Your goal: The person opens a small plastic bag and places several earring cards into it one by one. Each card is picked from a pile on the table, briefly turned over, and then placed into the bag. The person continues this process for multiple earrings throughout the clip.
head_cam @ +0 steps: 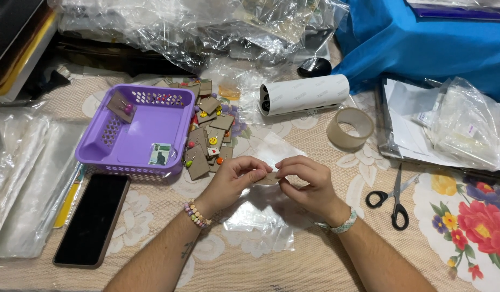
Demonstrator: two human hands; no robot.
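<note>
Both hands meet at the middle of the table, pinching one small brown card [269, 178] between them: the left hand [234, 181] has thumb and forefinger closed on its left end, the right hand [309, 184] curls its fingers shut over the right end. The card sits just above a clear plastic sleeve [261, 216] lying flat under the wrists. At about ten o'clock from the hands stands a purple basket [133, 135], with a heap of similar brown cards carrying small coloured earrings [209, 132] spilling beside its right wall. A black phone [93, 219] lies at eight o'clock, face up. At one o'clock a white paper roll [304, 94] lies on its side, a roll of clear tape [350, 128] just right of it. Black-handled scissors [393, 197] rest at three o'clock.
</note>
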